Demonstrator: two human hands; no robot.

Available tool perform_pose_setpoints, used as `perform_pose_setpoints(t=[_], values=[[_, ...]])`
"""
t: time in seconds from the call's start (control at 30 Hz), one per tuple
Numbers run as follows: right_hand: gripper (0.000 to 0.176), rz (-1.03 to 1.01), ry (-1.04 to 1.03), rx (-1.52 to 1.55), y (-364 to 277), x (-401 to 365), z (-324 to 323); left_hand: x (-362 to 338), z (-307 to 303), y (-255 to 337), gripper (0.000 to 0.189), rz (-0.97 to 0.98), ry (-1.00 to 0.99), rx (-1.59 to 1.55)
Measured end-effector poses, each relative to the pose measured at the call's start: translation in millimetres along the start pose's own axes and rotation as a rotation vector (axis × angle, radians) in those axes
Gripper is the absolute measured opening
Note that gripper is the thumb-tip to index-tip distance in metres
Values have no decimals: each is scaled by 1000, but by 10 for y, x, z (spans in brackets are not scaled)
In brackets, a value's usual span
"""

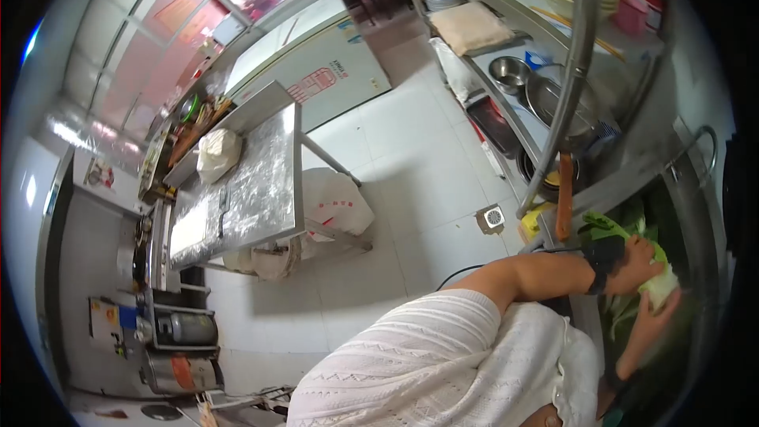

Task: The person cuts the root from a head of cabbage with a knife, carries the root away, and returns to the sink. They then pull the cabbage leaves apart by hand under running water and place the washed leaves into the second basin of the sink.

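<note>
At the lower right of the view, a leafy vegetable (662, 285), pale at its lower part and green above, is held between both hands over a dark sink (715, 269). My left hand (632, 266), with a black band at its wrist, is closed around its upper side. My right hand (658, 318) grips the pale lower part, fingers bent against it. More green leaves (605, 225) lie just beyond my left hand. Loose leaf pieces in the sink below are dim and partly hidden by my hands and wrists.
A metal shelf (506, 111) with bowls, pans and stacked yellow dishes stands beside the sink. A wooden handle (564, 198) juts out near my left arm. Farther away are a steel table (261, 182) with a white bag (218, 155), a chest freezer (340, 71) and a gas cylinder (188, 329).
</note>
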State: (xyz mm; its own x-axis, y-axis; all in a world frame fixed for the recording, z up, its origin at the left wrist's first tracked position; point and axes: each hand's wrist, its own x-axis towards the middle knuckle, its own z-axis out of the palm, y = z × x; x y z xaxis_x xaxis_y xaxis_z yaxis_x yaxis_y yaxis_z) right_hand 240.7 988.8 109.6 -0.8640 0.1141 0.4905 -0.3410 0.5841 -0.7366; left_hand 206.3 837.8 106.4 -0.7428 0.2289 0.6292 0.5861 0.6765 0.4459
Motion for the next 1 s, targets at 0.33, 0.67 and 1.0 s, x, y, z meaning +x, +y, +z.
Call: perform_pose_setpoints(t=[0.33,0.67,1.0], values=[[40,-102,-29,-240,11,398,-181,110,-12,155,64,-3,-15,6],[46,38,33,568,290,505,-252,234,-654,114,59,-549,84,-825],[25,372,-75,376,92,392,-8,-589,-1946,-369,52,-582,512,-1518]])
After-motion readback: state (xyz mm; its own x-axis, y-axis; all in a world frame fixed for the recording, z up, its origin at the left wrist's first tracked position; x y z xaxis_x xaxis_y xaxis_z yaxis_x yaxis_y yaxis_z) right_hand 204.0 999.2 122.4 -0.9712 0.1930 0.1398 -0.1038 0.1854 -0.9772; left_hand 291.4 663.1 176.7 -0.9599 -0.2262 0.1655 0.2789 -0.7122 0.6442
